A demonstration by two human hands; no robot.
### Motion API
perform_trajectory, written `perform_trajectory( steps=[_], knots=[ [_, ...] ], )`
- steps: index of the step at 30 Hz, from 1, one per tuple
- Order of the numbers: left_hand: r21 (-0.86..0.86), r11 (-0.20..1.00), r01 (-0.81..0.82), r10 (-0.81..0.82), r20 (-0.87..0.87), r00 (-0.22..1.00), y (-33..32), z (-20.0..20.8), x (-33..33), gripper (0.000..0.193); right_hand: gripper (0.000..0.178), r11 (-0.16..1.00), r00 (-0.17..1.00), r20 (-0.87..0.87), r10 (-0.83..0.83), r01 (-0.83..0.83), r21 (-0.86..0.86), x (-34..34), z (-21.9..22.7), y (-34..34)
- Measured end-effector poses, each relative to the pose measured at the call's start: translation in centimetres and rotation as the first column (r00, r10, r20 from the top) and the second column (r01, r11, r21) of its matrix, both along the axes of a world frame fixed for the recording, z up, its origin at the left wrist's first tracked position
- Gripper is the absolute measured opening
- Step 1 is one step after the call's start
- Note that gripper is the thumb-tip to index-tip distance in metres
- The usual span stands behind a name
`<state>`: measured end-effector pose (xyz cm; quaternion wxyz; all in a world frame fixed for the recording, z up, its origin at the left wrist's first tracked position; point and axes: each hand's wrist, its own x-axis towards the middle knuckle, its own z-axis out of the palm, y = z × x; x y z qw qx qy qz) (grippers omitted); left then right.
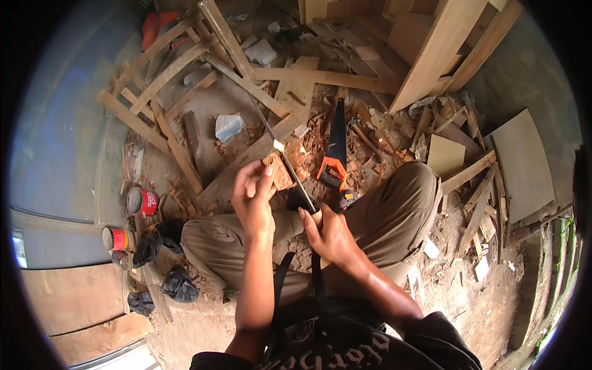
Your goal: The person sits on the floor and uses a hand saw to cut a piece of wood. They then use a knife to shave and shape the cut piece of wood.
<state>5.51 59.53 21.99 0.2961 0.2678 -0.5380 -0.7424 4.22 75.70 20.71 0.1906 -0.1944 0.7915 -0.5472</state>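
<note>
My left hand (253, 194) grips a small rough-cut wood block (280, 172) between thumb and fingers, held up above my crossed legs. In my right hand (328, 233) is the handle of a long knife (294, 175), its narrow dark blade seen nearly edge-on. The blade slants up and to the left, along the right side of the block; whether it touches the wood I cannot tell. Beyond the block lies a plank (250, 161) among wood chips. A hand saw (336, 139) with an orange and black handle rests on the chips to the right.
A wooden-handled tool (365, 139) lies right of the saw, and a small black and orange object (348, 198) sits by my knee. Two cans (142, 202) stand at left near black plastic bags (179, 285). A wooden frame (166, 92) and leaning boards (438, 58) surround the far side.
</note>
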Motion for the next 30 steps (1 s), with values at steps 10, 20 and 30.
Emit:
perform_trajectory(
  steps=[10,20,30],
  knots=[
    [0.013,0.993,-0.12,0.119,0.047,0.992,-0.4,0.7,-0.2,0.027,0.039,0.905,0.975,0.206,-0.077,0.155,-0.396,-2.0,3.2,0.3],
    [0.043,0.996,-0.083,0.084,-0.016,0.996,-1.0,0.2,1.0,0.026,0.042,0.997,0.983,0.167,0.078,-0.073,-0.033,-1.4,2.1,0.0],
    [0.052,0.996,-0.067,0.069,-0.039,0.997,-1.2,-0.1,0.8,0.019,0.036,0.997,0.992,0.098,0.074,-0.074,-0.006,-0.2,0.5,-0.9]
  ],
)
